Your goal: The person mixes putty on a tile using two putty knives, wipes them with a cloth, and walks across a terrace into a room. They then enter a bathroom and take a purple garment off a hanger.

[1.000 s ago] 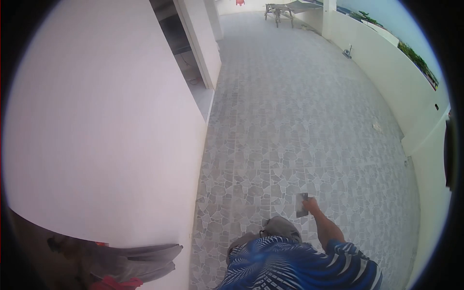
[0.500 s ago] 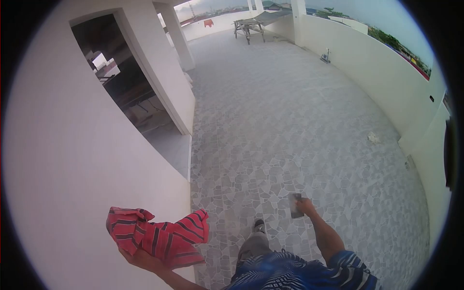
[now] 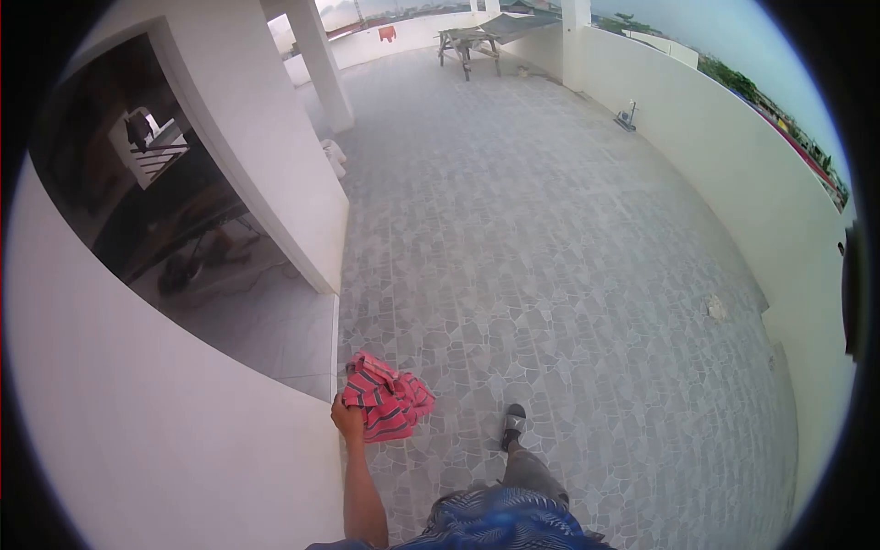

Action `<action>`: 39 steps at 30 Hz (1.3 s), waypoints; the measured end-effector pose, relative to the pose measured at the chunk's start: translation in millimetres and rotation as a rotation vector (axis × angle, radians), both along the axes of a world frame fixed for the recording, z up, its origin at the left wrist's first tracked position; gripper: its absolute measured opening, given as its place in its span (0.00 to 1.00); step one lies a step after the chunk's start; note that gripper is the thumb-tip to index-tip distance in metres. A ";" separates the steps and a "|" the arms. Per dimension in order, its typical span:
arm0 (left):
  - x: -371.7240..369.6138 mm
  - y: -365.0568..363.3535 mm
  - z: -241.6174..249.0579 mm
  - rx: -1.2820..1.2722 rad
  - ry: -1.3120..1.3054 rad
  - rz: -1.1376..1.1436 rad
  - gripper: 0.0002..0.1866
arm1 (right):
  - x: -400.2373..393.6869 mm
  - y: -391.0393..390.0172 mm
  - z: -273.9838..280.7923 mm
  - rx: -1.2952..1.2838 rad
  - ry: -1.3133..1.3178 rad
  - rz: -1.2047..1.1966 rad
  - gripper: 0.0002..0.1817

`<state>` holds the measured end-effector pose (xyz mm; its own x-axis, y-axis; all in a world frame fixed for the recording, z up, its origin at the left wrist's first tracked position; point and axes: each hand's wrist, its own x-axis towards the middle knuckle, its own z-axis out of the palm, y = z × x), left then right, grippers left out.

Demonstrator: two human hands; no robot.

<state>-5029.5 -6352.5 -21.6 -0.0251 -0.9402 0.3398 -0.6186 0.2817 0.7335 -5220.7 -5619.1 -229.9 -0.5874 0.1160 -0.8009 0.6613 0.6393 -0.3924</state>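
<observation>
A bunched red cloth with dark stripes (image 3: 390, 403) hangs from my left hand (image 3: 348, 417). The fingers are closed on its left side, close to the corner where the white wall meets the doorway. Folds of the cloth hide part of the fingertips. My right hand is out of the picture.
An open doorway (image 3: 183, 229) into a dark room lies on the left. Patterned grey tiles (image 3: 513, 238) cover the terrace floor, bounded by a low white wall (image 3: 678, 128) on the right. A rough wooden table (image 3: 467, 44) stands far back, and a pale scrap (image 3: 716, 308) lies at right.
I have moved forward, nearer the doorway. My left hand has swung right and inward with the cloth. My right hand, holding a dark flat rectangular thing, has gone out of view.
</observation>
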 end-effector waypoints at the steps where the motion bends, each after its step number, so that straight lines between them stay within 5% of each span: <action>1: -13.2 -17.5 -23.6 -0.021 -0.022 0.017 0.13 | -15.6 -30.5 -1.6 -0.003 -0.025 0.015 0.14; 5: -50.3 -53.3 -94.9 0.135 -0.152 0.259 0.16 | -129.3 -155.5 -14.9 -0.040 -0.015 0.127 0.17; 7: -70.0 -56.8 -103.7 0.337 -0.141 0.216 0.22 | -213.3 -215.8 -28.1 -0.056 0.069 0.208 0.18; 9: -84.2 -59.1 -123.4 0.669 -0.161 0.436 0.23 | -316.6 -288.8 -38.7 -0.048 0.222 0.282 0.20; 12: -106.7 -53.0 -123.4 0.908 -0.619 0.373 0.24 | -490.8 -428.8 16.9 -0.103 0.515 0.418 0.20; 17: -172.0 -78.5 -133.1 0.915 -0.736 0.286 0.22 | -688.3 -641.8 119.4 -0.296 0.683 0.494 0.21; 22: -259.1 -178.6 -152.0 0.852 -0.710 0.243 0.20 | -776.0 -777.7 131.3 -0.107 0.777 0.660 0.23; 24: -308.4 -245.2 -160.7 0.817 -0.621 0.267 0.19 | -785.9 -798.9 114.1 -0.213 0.864 0.630 0.24; 26: -362.8 -321.1 -179.2 0.797 -0.370 0.381 0.18 | -794.0 -799.6 83.7 -0.074 0.542 0.546 0.18; 28: -428.1 -407.5 -195.9 0.716 -0.075 0.495 0.16 | -776.4 -805.3 101.9 -0.047 0.529 0.470 0.17; 29: -481.9 -449.2 -132.0 0.841 0.028 0.634 0.26 | -799.6 -773.9 23.2 -0.062 0.486 0.686 0.17; 30: -480.6 -505.8 -194.8 0.775 -0.162 0.611 0.26 | -783.0 -797.4 51.8 -0.131 0.303 0.198 0.16; 32: -562.7 -573.1 -127.6 0.756 -0.150 0.452 0.27 | -776.5 -833.0 45.4 -0.155 0.140 0.131 0.16; 34: -607.3 -645.3 -140.7 0.678 -0.142 0.417 0.26 | -792.7 -883.5 38.5 -0.186 0.038 0.189 0.17; 35: -645.1 -665.4 -88.9 0.680 -0.057 0.365 0.25 | -808.5 -911.8 33.3 -0.206 -0.003 0.237 0.17; 36: -660.3 -698.1 -121.3 0.625 -0.036 0.417 0.23 | -826.0 -942.5 29.5 -0.226 -0.043 0.294 0.17; 39: -731.6 -746.5 -93.5 0.550 0.022 0.439 0.22 | -893.8 -1027.7 22.8 -0.268 -0.130 0.465 0.17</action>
<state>-5761.1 -7099.1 -115.1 0.3971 -0.8975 -0.1918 -0.5736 -0.4058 0.7116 -6114.5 -6646.8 -207.1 -0.4221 -0.3499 -0.8363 0.3869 0.7648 -0.5152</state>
